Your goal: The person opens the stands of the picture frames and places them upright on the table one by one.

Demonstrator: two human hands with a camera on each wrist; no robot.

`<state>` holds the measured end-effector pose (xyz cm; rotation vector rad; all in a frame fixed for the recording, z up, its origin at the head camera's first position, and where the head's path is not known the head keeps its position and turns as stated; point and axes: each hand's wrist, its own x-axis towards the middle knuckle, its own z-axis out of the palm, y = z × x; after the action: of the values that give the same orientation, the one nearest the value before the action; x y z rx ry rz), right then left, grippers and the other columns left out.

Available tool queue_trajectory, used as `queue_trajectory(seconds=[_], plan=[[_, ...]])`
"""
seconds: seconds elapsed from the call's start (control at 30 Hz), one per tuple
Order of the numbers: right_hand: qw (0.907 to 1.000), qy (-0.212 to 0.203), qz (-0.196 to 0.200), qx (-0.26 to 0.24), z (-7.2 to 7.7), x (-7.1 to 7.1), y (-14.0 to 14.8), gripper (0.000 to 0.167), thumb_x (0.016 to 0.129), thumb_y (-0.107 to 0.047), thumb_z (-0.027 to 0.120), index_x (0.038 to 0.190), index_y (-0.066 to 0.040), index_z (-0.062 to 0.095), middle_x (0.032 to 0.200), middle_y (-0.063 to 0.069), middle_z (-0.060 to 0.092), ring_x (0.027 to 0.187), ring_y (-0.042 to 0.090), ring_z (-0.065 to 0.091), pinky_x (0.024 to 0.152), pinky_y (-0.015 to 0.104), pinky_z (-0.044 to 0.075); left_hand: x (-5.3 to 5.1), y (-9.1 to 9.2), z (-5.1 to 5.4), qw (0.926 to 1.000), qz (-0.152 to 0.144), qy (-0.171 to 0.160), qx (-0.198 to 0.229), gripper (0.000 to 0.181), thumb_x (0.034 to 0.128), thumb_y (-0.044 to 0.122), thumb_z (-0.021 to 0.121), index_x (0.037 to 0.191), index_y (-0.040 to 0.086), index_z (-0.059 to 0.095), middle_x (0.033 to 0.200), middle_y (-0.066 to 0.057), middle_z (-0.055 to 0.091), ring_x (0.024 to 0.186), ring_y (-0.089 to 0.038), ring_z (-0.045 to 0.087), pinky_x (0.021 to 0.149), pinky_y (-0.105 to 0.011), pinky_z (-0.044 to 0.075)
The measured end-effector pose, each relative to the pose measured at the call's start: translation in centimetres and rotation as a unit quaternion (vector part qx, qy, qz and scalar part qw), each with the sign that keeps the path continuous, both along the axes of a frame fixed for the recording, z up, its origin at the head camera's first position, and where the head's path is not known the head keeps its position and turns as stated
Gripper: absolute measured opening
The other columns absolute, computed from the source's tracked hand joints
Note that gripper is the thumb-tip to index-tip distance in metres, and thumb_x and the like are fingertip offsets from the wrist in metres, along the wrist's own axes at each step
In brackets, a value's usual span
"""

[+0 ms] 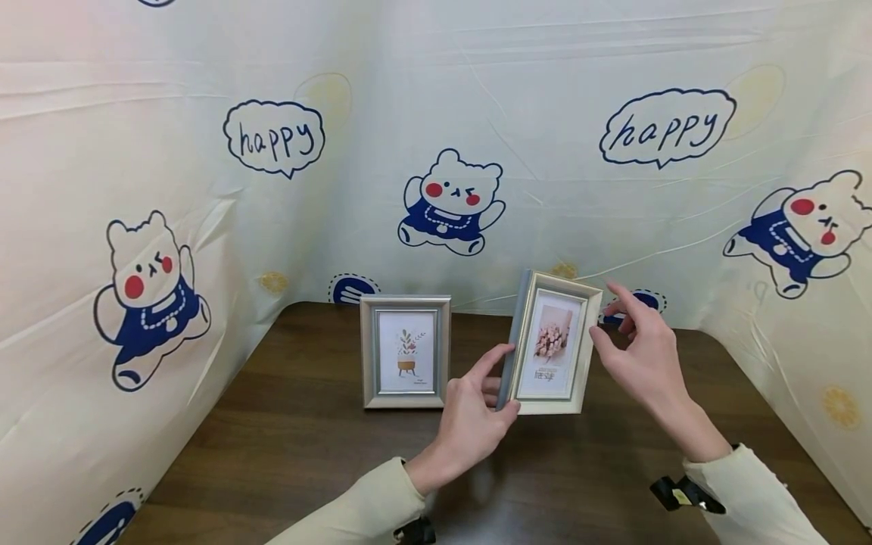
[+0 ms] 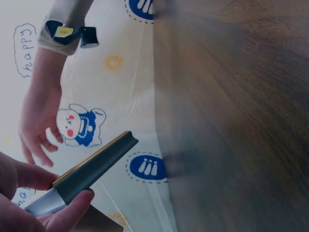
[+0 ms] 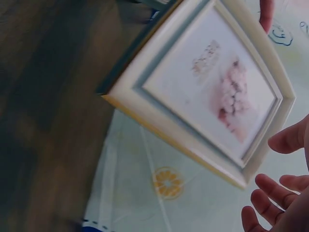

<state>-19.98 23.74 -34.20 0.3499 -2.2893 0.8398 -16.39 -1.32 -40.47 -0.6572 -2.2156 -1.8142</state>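
Note:
My left hand (image 1: 473, 416) grips a picture frame (image 1: 579, 363) by its left side and lower left corner. This frame has a pale champagne border and a print of pink flowers with small lettering below; it leans to the right, lifted off the table. Close to its upper right edge is my right hand (image 1: 643, 356), thumb and fingers spread apart and holding nothing. In the right wrist view, the right fingertips (image 3: 270, 193) sit just beside the frame's corner. A second picture frame (image 1: 368, 356), showing a potted plant, stands upright on the table, left of the held one.
The dark brown wooden table (image 1: 293, 454) runs back to a pale curtain (image 1: 545, 91) printed with cartoon bears and the word "happy". The curtain also hangs along the left and right sides. Black camera straps (image 1: 686, 494) are on both wrists.

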Motion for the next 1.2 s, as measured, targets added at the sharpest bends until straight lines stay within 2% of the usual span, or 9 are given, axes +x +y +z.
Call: queue_trajectory(seconds=[0.3,0.53,0.7,0.83,1.2], plan=[[0.9994,-0.029,-0.014,0.015,-1.9,-0.4,1.1,0.064,0.092,-0.007,0.076,0.152,-0.005,0.053,0.12,0.017,0.067,0.091,0.028,0.053,0.071,0.042,0.038,0.0,-0.1,0.0,0.9997,-0.001,-0.023,0.008,0.077,0.0857,-0.011,0.078,0.15,0.025,0.055,0.105,-0.011,0.078,0.082,-0.009,0.075,0.071,-0.025,0.06],[0.998,-0.052,0.009,0.035,-2.7,-1.0,1.4,0.073,0.093,-0.011,0.076,0.158,-0.009,0.045,0.133,0.021,0.065,0.098,0.031,0.054,0.07,0.044,0.042,-0.4,-0.1,0.0,0.9994,0.0,-0.03,0.019,0.079,0.0835,-0.012,0.079,0.149,0.027,0.057,0.104,-0.01,0.079,0.081,-0.01,0.076,0.07,-0.026,0.061],[0.9976,-0.052,0.029,0.035,-2.8,-1.3,1.4,0.076,0.093,-0.007,0.075,0.161,-0.012,0.041,0.139,0.021,0.062,0.097,0.031,0.055,0.066,0.038,0.043,-0.6,-0.2,0.0,0.999,0.002,-0.041,0.019,0.078,0.084,-0.011,0.08,0.149,0.028,0.058,0.105,-0.009,0.079,0.08,-0.01,0.076,0.068,-0.027,0.061],[0.9966,-0.057,0.05,0.031,-3.1,-1.5,1.7,0.08,0.093,-0.004,0.074,0.163,-0.011,0.037,0.139,0.022,0.059,0.093,0.031,0.058,0.063,0.032,0.046,-0.6,-0.3,0.0,0.9985,-0.003,-0.052,0.018,0.077,0.0849,-0.009,0.081,0.148,0.028,0.058,0.106,-0.008,0.079,0.081,-0.01,0.076,0.069,-0.028,0.061],[0.9962,-0.043,0.073,0.022,-3.7,-1.8,2.3,0.089,0.09,0.002,0.075,0.167,-0.016,0.032,0.131,0.019,0.061,0.095,0.028,0.058,0.074,0.024,0.044,-1.0,-0.5,-0.3,0.9978,-0.028,-0.042,0.042,0.077,0.0838,-0.011,0.08,0.147,0.028,0.059,0.101,-0.007,0.079,0.08,-0.013,0.077,0.07,-0.029,0.061]])
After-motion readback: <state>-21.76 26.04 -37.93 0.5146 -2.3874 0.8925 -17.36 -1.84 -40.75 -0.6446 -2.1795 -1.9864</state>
